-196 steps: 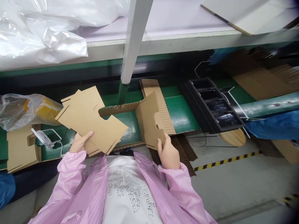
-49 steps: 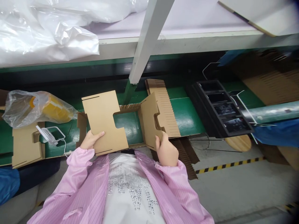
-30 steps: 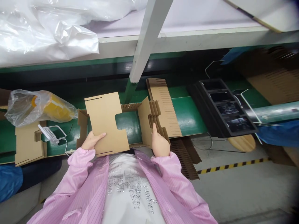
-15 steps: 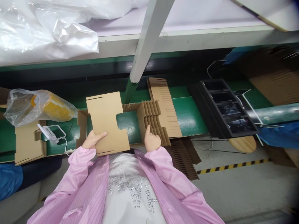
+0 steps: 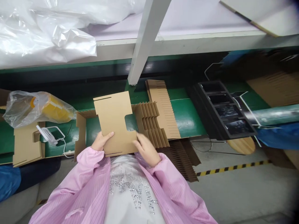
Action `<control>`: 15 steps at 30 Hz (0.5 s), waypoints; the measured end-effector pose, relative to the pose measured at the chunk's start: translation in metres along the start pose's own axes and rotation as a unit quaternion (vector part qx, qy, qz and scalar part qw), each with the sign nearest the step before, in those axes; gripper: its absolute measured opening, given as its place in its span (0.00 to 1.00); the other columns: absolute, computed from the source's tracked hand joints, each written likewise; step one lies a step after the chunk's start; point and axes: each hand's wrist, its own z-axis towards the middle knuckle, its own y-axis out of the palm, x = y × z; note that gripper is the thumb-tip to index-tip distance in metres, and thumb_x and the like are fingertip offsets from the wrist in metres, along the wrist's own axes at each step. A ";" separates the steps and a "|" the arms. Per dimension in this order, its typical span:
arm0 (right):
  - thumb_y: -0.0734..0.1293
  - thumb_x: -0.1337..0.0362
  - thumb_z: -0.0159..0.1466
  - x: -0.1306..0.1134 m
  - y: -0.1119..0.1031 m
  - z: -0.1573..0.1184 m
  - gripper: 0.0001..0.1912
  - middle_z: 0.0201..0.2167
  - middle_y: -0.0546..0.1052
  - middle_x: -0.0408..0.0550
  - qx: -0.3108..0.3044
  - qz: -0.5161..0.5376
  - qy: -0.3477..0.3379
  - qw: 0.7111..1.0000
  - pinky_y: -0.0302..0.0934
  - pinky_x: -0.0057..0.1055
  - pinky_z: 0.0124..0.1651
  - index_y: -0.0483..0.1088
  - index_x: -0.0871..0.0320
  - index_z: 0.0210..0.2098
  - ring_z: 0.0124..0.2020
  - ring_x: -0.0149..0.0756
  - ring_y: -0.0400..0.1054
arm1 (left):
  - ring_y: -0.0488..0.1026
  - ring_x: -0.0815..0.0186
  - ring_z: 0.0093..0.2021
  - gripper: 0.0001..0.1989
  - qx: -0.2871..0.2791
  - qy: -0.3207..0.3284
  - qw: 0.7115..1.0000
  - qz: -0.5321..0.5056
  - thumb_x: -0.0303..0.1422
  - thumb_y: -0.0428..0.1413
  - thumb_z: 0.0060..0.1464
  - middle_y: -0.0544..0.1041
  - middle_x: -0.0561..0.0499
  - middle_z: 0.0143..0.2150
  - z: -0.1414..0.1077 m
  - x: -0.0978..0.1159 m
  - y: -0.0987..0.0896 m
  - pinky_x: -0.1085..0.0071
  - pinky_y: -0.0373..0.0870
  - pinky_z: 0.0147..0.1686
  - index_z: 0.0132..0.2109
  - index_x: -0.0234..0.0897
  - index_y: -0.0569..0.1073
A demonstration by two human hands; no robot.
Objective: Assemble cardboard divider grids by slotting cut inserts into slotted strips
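Note:
Between my hands is a flat cardboard divider [image 5: 114,119] with a notch cut in its right side and a slit near its top and bottom edges. My left hand [image 5: 101,141] pinches its lower left, thumb on top. At the lower right edge, my right hand [image 5: 147,149] grips it too, slightly blurred, thumb on the face. Behind it stands a partly covered cardboard frame [image 5: 80,132], whose right end carries several upright notched cardboard dividers [image 5: 151,123] set in a row.
Slotted cardboard strips [image 5: 163,109] lie right of the frame, near a black tray [image 5: 227,109]. At left are stacked cardboard pieces [image 5: 25,144], a small white fan [image 5: 48,135] and a bagged yellow object [image 5: 56,109]. A white post [image 5: 146,40] rises beyond.
My right hand has left the row of upright dividers and come onto the held divider's right edge. The held divider and my left hand have shifted a little to the right.

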 end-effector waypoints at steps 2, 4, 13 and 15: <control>0.60 0.52 0.65 0.000 0.002 -0.008 0.29 0.55 0.70 0.53 -0.042 0.161 0.016 0.986 0.61 0.39 0.55 0.54 0.54 0.63 0.55 0.40 0.65 | 0.74 0.50 0.50 0.32 0.001 0.004 1.000 -0.004 0.45 0.67 0.39 0.77 0.38 0.50 0.003 -0.005 0.007 0.56 0.70 0.51 0.50 0.31 0.74; 0.63 0.52 0.62 0.006 -0.004 -0.016 0.33 0.55 0.70 0.54 -0.007 0.247 0.054 0.967 0.63 0.38 0.54 0.52 0.55 0.62 0.54 0.39 0.67 | 0.75 0.52 0.49 0.34 -0.030 0.017 0.999 0.006 0.47 0.65 0.41 0.76 0.38 0.51 0.006 -0.009 0.010 0.58 0.71 0.49 0.53 0.33 0.71; 0.61 0.54 0.63 0.025 -0.085 -0.066 0.33 0.56 0.70 0.54 0.259 -0.141 0.146 0.944 0.67 0.36 0.49 0.54 0.56 0.65 0.51 0.43 0.70 | 0.67 0.56 0.58 0.25 -0.228 0.137 0.859 0.437 0.40 0.53 0.57 0.69 0.43 0.60 0.019 -0.031 0.012 0.58 0.62 0.58 0.60 0.41 0.65; 0.58 0.55 0.64 0.020 -0.080 -0.071 0.32 0.55 0.71 0.54 0.216 -0.191 0.130 0.949 0.69 0.32 0.42 0.52 0.56 0.66 0.46 0.42 0.73 | 0.65 0.56 0.60 0.23 -0.273 0.151 0.800 0.512 0.38 0.53 0.58 0.68 0.45 0.61 0.019 -0.038 0.020 0.58 0.59 0.60 0.59 0.41 0.66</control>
